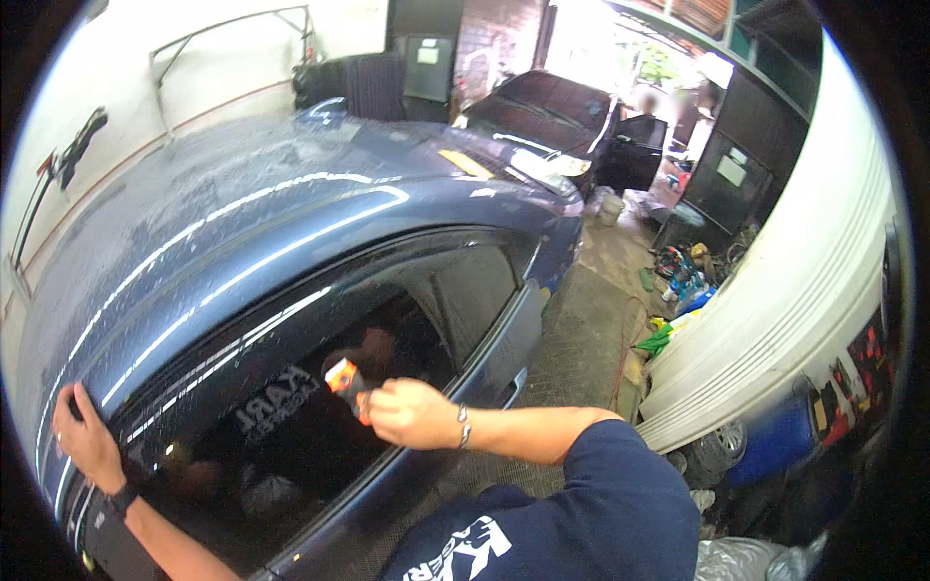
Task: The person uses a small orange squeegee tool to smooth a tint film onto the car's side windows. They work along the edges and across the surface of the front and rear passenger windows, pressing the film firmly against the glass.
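Observation:
A dark blue car (291, 232) with a wet-looking, droplet-covered roof stands right in front of me. My right hand (412, 412) is closed round a small orange-and-black hand tool with a pale end (342, 376), perhaps a scraper. The tool is over the dark side window (291, 465); whether it touches the glass I cannot tell. At the far left, my left hand (87, 441) rests against the car's body beside the window's edge, fingers apart, with nothing seen in it. Reflections of my arm and shirt show in the glass.
Beyond the bonnet is a second dark car (542, 111) with its door (635, 153) open. People, blurred, are near the bright doorway. A bucket (610, 208), a hose (620, 358), cluttered bottles and cloths (683, 281), a wheel (719, 445) and a blue bin (775, 441) lie to the right.

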A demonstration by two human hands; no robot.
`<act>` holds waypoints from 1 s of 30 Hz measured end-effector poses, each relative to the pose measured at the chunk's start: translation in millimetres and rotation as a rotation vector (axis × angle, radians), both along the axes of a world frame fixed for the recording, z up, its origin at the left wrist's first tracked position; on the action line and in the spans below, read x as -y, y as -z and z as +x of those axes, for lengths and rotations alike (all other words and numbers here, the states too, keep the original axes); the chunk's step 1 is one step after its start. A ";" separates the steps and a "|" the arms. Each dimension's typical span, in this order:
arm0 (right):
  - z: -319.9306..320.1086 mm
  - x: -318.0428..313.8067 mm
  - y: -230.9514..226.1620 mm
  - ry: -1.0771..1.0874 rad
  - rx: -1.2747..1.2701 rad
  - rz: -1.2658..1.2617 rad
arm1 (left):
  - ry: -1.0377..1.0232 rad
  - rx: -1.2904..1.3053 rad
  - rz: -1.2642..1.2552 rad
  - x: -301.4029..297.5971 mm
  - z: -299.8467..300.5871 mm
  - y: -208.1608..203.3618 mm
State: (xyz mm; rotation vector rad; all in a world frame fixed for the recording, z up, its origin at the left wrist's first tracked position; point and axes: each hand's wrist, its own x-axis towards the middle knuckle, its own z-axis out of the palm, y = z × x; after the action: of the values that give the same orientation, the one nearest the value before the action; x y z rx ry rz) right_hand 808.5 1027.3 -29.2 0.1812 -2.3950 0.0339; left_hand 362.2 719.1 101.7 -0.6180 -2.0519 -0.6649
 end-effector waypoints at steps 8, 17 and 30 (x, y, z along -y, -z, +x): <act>-50.8 -8.2 -49.3 0.128 -0.193 -0.002 | -0.035 -0.014 -0.038 3.1 12.9 -16.5; -52.9 -2.3 -52.5 0.099 -0.140 -0.025 | -0.021 -0.010 -0.002 -4.6 23.6 -16.8; -65.0 19.5 -52.4 0.161 -0.151 -0.053 | -0.056 -0.001 -0.035 -8.2 34.6 -21.8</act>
State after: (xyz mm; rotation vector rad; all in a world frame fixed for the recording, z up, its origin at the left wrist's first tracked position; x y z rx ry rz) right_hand 743.5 1007.7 23.2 -0.0331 -2.2479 0.0079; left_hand 396.8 727.3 123.5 -0.5791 -2.0759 -0.5974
